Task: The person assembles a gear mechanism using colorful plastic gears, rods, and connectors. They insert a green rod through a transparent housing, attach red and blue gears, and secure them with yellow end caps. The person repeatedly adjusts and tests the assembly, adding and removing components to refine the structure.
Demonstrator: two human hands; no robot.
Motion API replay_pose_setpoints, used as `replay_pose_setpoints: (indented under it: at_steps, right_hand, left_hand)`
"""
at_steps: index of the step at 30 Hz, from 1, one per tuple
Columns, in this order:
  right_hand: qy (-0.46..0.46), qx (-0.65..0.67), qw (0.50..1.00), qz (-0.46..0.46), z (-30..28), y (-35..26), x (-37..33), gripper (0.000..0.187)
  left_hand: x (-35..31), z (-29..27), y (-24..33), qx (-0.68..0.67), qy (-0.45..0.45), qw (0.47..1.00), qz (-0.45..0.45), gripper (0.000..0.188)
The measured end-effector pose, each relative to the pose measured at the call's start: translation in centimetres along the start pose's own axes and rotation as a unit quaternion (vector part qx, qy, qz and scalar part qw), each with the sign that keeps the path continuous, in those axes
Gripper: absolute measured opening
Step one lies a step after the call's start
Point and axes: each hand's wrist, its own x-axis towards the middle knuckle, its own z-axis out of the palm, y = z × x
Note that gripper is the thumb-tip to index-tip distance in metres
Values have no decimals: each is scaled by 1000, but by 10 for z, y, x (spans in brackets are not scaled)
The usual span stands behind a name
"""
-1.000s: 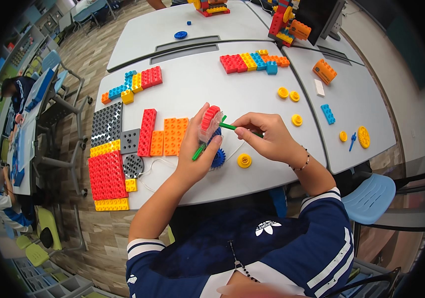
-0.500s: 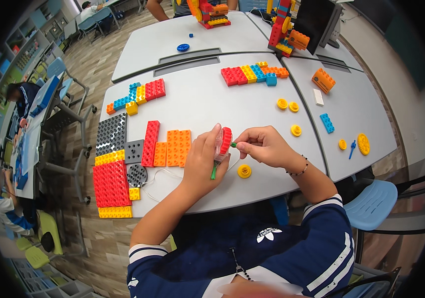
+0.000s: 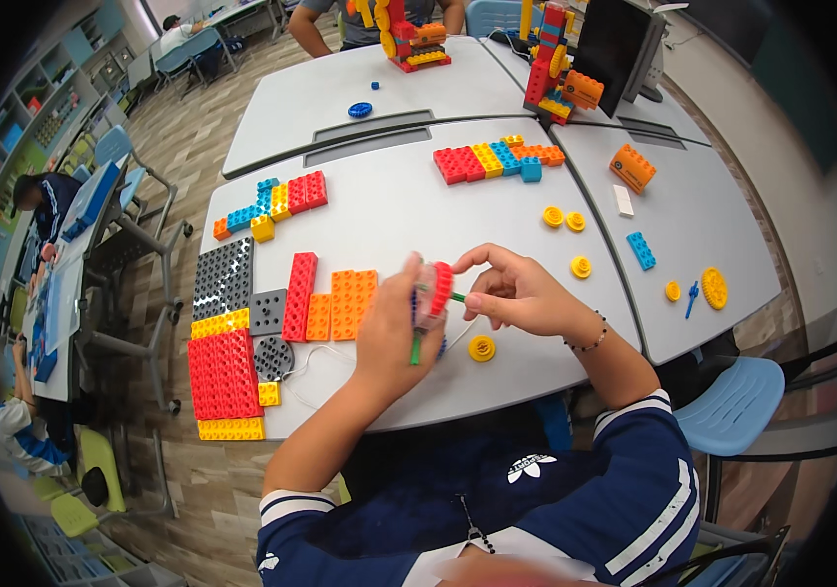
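My left hand (image 3: 386, 338) grips a clear block (image 3: 426, 295) with a red gear (image 3: 442, 290) on its right side. A green axle (image 3: 458, 297) sticks out of the gear toward my right hand (image 3: 526, 295). The thumb and curled fingers of that hand are at the axle's end, while its index finger reaches up toward the gear. Under the left fingers a second green rod (image 3: 415, 348) points down. Part of something blue shows behind the block, too covered to name. A thin white cable (image 3: 325, 348) runs over the table by my left hand.
Left of my hands lie orange bricks (image 3: 353, 305), a long red brick (image 3: 299, 296), a grey plate (image 3: 223, 279) and red bricks (image 3: 232, 377). A yellow round piece (image 3: 481, 348) sits below my right hand. Farther back are brick assemblies (image 3: 487, 160) and a monitor (image 3: 619, 64).
My right index finger has lifted off the axle toward the gear, and more of the green axle shows. The clear block has turned slightly in my left hand. The view has shifted a little.
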Motion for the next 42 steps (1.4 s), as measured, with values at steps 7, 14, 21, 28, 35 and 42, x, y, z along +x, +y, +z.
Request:
replay_pose_setpoints:
  at_steps: [7,14,21,28,35,42]
  right_hand:
    - [26,-138,988,-62,-4,12,3,17]
    - [84,-190,971,-118,5,19,1,17]
    - [86,-189,971,-119,5,18,1,16]
    - [42,-176,977,-109,13,22,1,15]
    - [40,-83,992,-88,7,28,6,17]
    - [52,59,997,-27,-10,27,13,22]
  left_hand:
    - [1,-6,-12,-37,62,997,-28,53]
    - [-1,2,-11,-45,68,997,-7,57]
    - [-2,4,-9,-35,62,997,7,58]
    - [-7,13,-2,-14,9,999,37,69]
    - [-4,11,-4,-51,-13,998,16,80]
    - [2,-5,-10,-267,-10,961,-63,109]
